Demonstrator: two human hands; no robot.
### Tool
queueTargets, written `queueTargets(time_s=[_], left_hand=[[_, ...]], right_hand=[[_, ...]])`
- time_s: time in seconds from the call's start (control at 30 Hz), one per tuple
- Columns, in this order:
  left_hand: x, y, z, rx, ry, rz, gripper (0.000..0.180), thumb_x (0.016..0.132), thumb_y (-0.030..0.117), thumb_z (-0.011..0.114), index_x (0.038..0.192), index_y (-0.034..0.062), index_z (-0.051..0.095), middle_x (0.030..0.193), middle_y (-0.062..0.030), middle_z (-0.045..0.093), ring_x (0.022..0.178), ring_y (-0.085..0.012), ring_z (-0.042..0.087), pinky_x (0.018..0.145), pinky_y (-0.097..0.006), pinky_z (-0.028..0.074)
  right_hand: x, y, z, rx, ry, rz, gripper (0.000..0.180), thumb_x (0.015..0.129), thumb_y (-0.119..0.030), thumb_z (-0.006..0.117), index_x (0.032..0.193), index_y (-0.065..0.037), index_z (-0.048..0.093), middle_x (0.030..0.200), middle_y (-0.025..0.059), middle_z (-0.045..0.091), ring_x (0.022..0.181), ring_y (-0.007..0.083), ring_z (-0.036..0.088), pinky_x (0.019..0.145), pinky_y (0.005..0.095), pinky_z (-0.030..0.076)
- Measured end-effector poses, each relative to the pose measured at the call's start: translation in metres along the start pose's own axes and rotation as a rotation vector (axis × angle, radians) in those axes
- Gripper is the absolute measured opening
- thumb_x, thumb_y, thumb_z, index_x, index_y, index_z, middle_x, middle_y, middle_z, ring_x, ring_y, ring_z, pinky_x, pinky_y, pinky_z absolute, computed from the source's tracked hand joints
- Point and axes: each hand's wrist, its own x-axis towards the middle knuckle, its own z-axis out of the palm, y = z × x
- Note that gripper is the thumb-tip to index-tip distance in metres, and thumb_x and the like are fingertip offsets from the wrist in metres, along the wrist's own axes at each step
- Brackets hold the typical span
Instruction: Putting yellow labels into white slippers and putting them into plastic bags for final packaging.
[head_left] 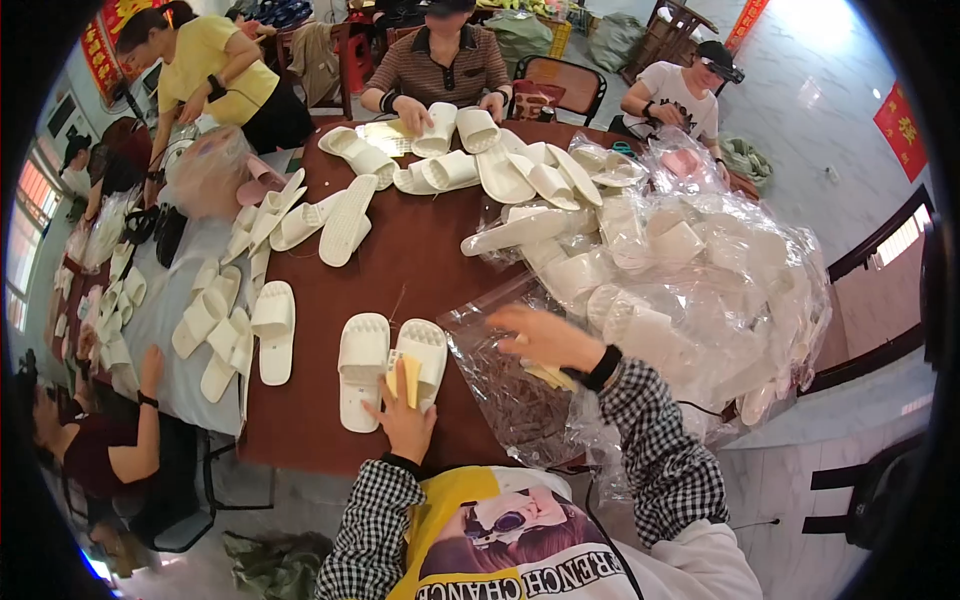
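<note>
A pair of white slippers lies side by side in front of me, the left slipper [362,360] and the right slipper [430,350]. My left hand [405,428] is at their near end, its fingers on a yellow slip [411,372] over the right slipper, index finger pointing forward and thumb out to the side. Over a clear plastic bag [505,400] reaches my right hand [545,338], fingers stretched to the left and slightly blurred. Beneath that wrist shows another yellow piece [550,376], partly hidden by the hand.
A large heap of bagged white slippers [690,270] covers the right side of the brown table [320,430]. Loose slippers [347,220] lie along the far and left sides. Across the table a person in a striped shirt [440,70] handles slippers; several other people work around.
</note>
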Motion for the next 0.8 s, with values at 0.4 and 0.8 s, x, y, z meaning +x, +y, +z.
queueTargets(time_s=[0.4,0.8], left_hand=[[0.052,-0.107,-0.042,0.051,0.045,-0.221,0.097,0.071,0.02,0.075,0.152,0.0101,0.023,0.161,0.002,0.008,0.14,-0.0371,0.025,0.099,-0.077,0.023],[0.093,-0.225,-0.061,0.275,0.113,-0.691,0.081,0.081,0.01,0.067,0.151,0.0085,0.025,0.154,-0.0129,0.027,0.142,-0.033,0.027,0.104,-0.068,0.028]], right_hand=[[0.049,0.142,-0.071,-0.244,0.328,0.334,0.058,0.084,-0.009,0.057,0.139,-0.005,0.04,0.147,0.0225,0.035,0.123,0.0422,0.048,0.101,0.0452,0.042],[0.045,0.169,-0.066,-0.474,0.239,0.471,0.066,0.076,-0.005,0.065,0.136,-0.01,0.038,0.124,0.0207,0.044,0.104,0.0427,0.057,0.083,0.0495,0.051]])
